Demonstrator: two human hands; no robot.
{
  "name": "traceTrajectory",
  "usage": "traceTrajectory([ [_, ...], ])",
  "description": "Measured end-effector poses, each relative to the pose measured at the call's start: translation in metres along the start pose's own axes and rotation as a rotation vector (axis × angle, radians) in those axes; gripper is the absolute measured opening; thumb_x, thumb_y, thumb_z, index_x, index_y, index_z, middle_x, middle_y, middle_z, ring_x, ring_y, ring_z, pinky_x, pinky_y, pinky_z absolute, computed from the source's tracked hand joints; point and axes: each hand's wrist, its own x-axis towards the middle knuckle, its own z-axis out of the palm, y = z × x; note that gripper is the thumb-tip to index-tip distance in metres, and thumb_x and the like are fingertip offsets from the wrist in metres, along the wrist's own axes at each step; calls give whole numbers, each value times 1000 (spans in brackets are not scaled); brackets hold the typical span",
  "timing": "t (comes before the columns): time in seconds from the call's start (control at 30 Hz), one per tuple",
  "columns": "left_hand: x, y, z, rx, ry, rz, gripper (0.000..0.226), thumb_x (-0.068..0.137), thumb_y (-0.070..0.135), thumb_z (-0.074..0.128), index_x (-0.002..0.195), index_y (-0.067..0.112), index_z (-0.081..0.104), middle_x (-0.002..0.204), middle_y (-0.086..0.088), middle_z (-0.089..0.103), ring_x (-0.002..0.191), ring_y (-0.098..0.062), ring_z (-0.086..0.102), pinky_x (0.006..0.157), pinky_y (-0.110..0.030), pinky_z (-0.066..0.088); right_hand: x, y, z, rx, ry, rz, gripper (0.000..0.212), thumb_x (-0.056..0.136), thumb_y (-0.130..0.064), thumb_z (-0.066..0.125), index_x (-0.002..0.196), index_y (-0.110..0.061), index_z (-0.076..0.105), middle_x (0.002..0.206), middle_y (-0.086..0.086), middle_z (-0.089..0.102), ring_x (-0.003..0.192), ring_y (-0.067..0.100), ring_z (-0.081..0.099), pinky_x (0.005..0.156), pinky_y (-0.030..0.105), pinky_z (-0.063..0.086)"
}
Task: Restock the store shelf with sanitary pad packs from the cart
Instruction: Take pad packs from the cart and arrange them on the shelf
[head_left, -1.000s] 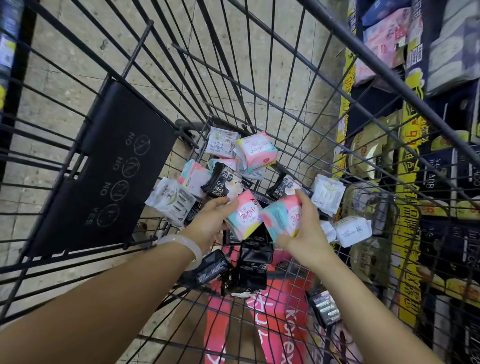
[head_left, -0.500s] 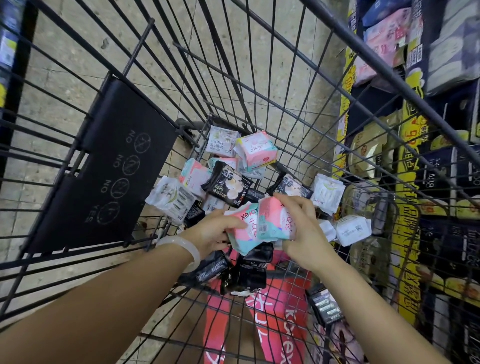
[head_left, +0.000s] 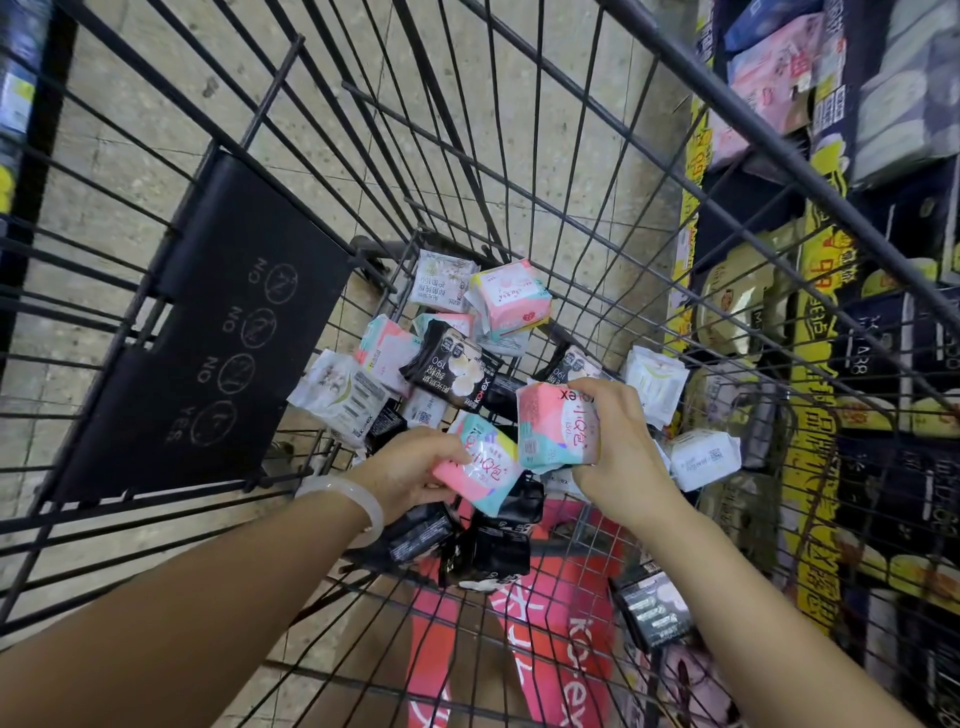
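Note:
Both my hands are down inside a black wire cart (head_left: 524, 171). My left hand (head_left: 402, 465), with a pale bangle on the wrist, grips a pink-and-teal pad pack (head_left: 483, 467) by its left edge. My right hand (head_left: 618, 441) holds a second pink-and-teal pad pack (head_left: 553, 423) just above and to the right of the first, the two nearly touching. Under them the cart floor is littered with several more packs: black ones (head_left: 457, 369), white ones (head_left: 343, 397) and a pink one (head_left: 511, 299).
The store shelf (head_left: 852, 322) stands right of the cart, filled with dark and yellow packages behind the wire. A black fold-down flap (head_left: 208, 338) covers the cart's left side. A pink banner (head_left: 550, 649) lies below the cart floor. Tiled floor shows beyond.
The two pink-and-teal packs came together half a second ago and have since parted a little, the right one raised and turned, the left one lowered. Both hands kept their grip.

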Motion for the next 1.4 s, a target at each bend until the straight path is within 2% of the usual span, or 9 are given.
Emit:
traceTrajectory([
  [0.17,3,2,-1,-105,-8,0,35,80,7,60,114,5,54,100,-12,63,88,-24,61,83,-36,53,-1,-5,-6,23,-39,-53,81,65,18,51,132,-26,42,124,-8,30,115,9,36,87,22,32],
  [0.37,1,7,5,-69,-68,-15,29,77,20,58,106,16,58,101,-6,62,88,-22,62,71,-34,55,-3,-18,-5,19,-272,-121,93,72,10,55,142,-39,16,130,-13,27,122,2,29,93,12,28],
  [0.6,3,5,2,141,-194,-29,90,54,93,46,120,33,59,119,3,66,102,-16,66,83,-39,49,-3,-22,8,-78,-377,-122,102,70,-16,78,146,-32,11,146,-8,19,127,2,17,102,17,15],
  [0.93,-4,21,-2,189,-206,104,45,67,26,73,107,24,54,91,6,67,75,-3,64,69,-21,47,32,-39,16,-256,-434,-294,109,72,-6,72,149,-27,-2,151,2,14,139,16,18,115,33,22],
  [1.03,1,23,-8,65,-91,129,74,55,27,72,124,15,48,100,0,68,88,-16,65,84,-33,51,52,-53,0,-118,-493,-222,113,62,-32,86,148,-24,13,144,0,18,135,11,20,113,25,20],
  [1.13,7,19,-11,25,-74,90,101,48,38,80,136,12,38,110,-2,66,98,-19,63,96,-40,47,81,-71,-21,161,-346,-96,71,66,-42,77,129,-28,46,134,1,41,123,10,44,106,23,33],
  [1.23,8,16,-9,23,-111,58,71,57,40,81,117,19,49,110,-4,64,103,-20,59,106,-46,41,117,-67,-25,-251,17,-261,58,77,-13,73,131,-11,50,136,14,44,125,28,44,104,29,32],
  [1.3,13,15,-10,5,-109,20,92,50,45,82,128,15,44,118,-7,61,108,-21,60,101,-43,46,132,-58,-14,-558,-97,-321,76,77,-16,69,144,-11,32,150,16,27,139,30,25,110,30,21],
  [1.4,14,16,-8,-26,-118,43,71,57,39,80,117,15,50,111,-5,62,105,-19,61,101,-41,47,145,-43,4,-636,-137,-303,84,76,-22,72,145,-10,26,151,16,27,141,29,22,114,35,21],
])
